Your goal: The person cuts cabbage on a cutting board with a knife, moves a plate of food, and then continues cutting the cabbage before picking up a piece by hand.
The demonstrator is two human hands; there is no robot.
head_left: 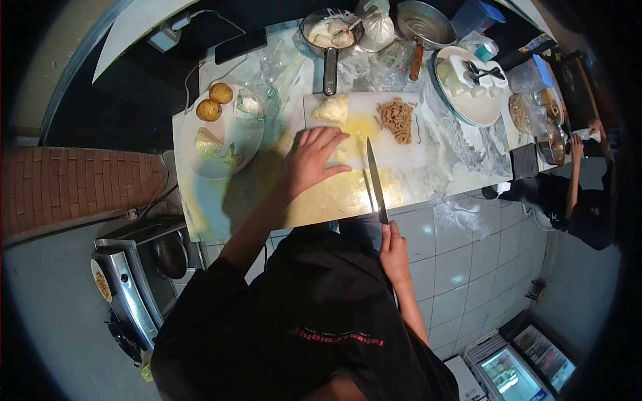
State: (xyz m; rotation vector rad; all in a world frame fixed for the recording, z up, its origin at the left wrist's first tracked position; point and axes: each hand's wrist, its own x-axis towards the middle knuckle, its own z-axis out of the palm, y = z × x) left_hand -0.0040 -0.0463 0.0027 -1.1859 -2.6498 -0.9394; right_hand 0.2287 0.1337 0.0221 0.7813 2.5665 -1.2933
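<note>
My right hand [394,252] is wrapped round the handle of a long kitchen knife [376,178], at the front edge of the table. The blade points away from me, its tip over the white cutting board [413,155]. My left hand [314,160] lies with fingers spread at the board's left side, nothing in its grip. Just beyond its fingertips sits a pale yellow chunk of food [332,108]. Small yellow bits [342,155] lie between that hand and the blade. A pile of brown strips [398,120] rests on the board's right half.
To the left, a white plate [242,152] holds two round brown-yellow items [208,110] and pale leafy pieces [208,142]. Behind the board stand a saucepan [330,70] and a metal pan [428,25]. A large plate [473,113] is at right. Another person [588,207] stands far right.
</note>
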